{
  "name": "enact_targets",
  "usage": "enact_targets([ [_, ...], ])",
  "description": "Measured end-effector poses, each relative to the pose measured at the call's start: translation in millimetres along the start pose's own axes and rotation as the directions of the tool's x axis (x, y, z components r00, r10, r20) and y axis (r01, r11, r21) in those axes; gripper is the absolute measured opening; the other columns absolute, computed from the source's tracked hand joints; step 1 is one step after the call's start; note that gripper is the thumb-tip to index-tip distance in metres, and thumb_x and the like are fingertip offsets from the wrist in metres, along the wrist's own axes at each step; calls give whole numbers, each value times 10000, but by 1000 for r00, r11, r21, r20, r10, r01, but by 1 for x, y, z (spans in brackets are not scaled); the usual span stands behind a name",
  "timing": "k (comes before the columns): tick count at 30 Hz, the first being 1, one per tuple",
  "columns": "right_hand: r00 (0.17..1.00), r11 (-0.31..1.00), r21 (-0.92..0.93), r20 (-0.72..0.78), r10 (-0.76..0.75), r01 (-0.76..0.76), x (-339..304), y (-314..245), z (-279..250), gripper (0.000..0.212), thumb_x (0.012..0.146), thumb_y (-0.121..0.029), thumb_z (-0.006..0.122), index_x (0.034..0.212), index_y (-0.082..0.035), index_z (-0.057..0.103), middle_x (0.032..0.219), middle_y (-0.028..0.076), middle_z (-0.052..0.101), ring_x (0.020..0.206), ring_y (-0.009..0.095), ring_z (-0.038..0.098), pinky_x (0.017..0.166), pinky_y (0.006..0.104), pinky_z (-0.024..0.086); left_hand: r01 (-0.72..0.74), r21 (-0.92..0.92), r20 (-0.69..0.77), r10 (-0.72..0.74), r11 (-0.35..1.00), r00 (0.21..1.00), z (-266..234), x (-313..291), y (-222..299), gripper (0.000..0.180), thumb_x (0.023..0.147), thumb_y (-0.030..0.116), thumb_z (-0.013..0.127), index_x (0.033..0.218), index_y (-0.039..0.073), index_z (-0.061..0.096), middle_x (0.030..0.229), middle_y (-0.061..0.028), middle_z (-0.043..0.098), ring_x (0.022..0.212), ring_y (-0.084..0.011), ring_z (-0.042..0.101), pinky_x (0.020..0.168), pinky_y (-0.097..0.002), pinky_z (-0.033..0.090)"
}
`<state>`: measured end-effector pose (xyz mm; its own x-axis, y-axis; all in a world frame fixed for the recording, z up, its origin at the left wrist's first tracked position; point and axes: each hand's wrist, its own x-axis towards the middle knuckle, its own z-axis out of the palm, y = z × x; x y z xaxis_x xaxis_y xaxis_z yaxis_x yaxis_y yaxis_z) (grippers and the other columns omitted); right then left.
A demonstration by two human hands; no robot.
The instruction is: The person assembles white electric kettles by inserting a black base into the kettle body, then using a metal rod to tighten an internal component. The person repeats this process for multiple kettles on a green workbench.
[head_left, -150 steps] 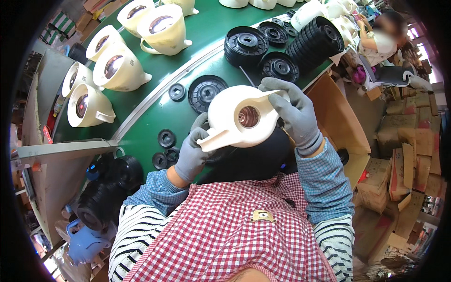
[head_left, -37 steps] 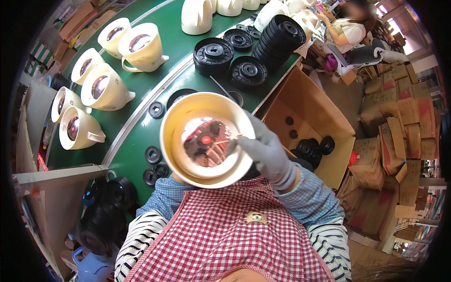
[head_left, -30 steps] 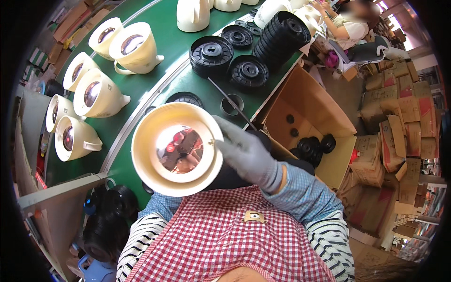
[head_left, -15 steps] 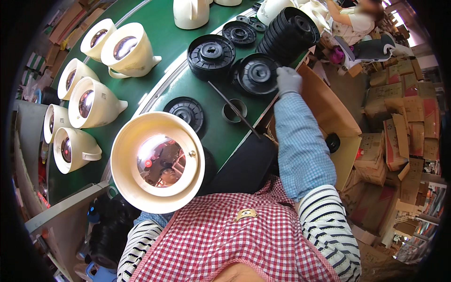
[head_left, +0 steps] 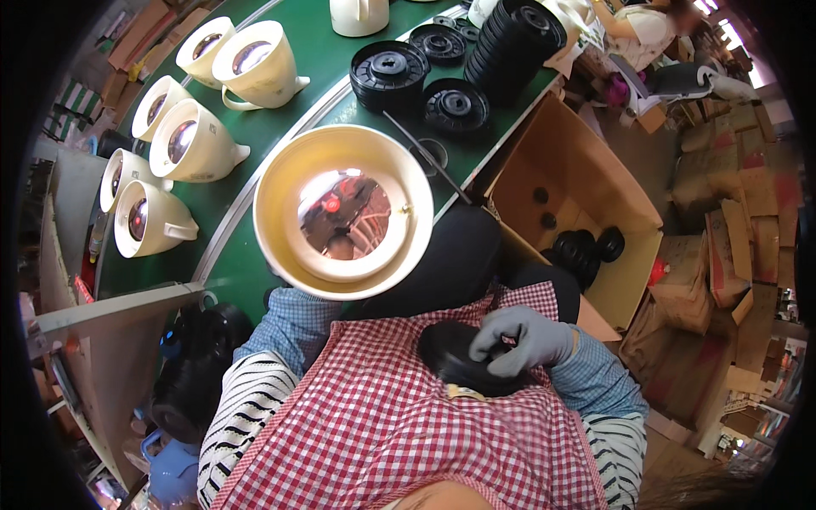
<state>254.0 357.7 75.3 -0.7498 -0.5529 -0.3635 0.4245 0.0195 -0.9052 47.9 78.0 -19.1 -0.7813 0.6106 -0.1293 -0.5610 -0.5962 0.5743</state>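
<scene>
A cream kettle body point(head_left: 276, 229) is held up at the table's near edge, its round mirror-like metal disc facing me. My left sleeve point(head_left: 293, 327) runs in behind it; the left hand and its fingers are hidden by the kettle body it supports. In front of my checked apron, my right hand point(head_left: 531, 340), in a grey glove, grips a black round plastic base point(head_left: 442, 348) with curled fingers. On the green table point(head_left: 255, 174) lie a black base point(head_left: 456, 106), a stack of black bases point(head_left: 389, 72) and a taller leaning stack point(head_left: 514, 51).
Several cream kettle bodies point(head_left: 191, 140) stand at the left. A thin dark rod point(head_left: 425, 157) lies across a ring point(head_left: 432, 153). Right of the table, an open cardboard box point(head_left: 625, 280) holds small black parts. Further right are piled cartons point(head_left: 731, 187); another person point(head_left: 642, 34) sits at the far right.
My right hand has come back from the bases at the table's far side to my apron, bringing a black base. The held kettle body has shifted up and right in view.
</scene>
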Motion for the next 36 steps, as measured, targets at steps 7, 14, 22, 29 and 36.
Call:
enact_targets([
  [7,960,826,-494,200,-195,271,-22,9,25,1239,608,-592,861,1580,-42,325,1630,293,188,1506,446,241,1209,528,241,32,-6,72,-31,999,997,34,-15,-33,504,918,128,694,1380,-8,547,1229,-97,667,1077,-202,648,980,-336,523],
  [14,897,912,29,-200,-395,409,-60,14,24,1271,681,-574,872,1607,3,221,1619,208,317,1515,316,291,1238,444,208,95,34,129,-99,995,987,63,-16,-56,501,916,128,700,1374,-10,551,1220,-99,672,1065,-202,654,969,-334,530],
  [22,312,320,-805,-178,-933,499,-41,-3,-2,1180,681,-654,823,1548,8,373,1617,292,264,1503,462,266,1223,542,209,173,70,197,-184,982,963,90,-10,-82,498,914,127,708,1367,-13,556,1208,-102,678,1053,-203,662,957,-331,538],
  [29,378,432,-834,-299,-876,342,-43,19,4,1161,681,-764,753,1519,-21,446,1593,302,304,1483,479,298,1206,557,230,220,62,205,-228,974,952,95,-15,-101,496,912,127,714,1361,-15,559,1199,-104,683,1041,-203,669,947,-329,545],
  [36,385,377,-900,-275,-881,220,-46,25,6,1157,651,-804,741,1524,-93,471,1594,293,315,1472,495,312,1196,584,241,228,85,204,-241,970,949,96,-19,-100,493,910,126,721,1354,-18,563,1189,-106,688,1030,-203,675,936,-326,552],
])
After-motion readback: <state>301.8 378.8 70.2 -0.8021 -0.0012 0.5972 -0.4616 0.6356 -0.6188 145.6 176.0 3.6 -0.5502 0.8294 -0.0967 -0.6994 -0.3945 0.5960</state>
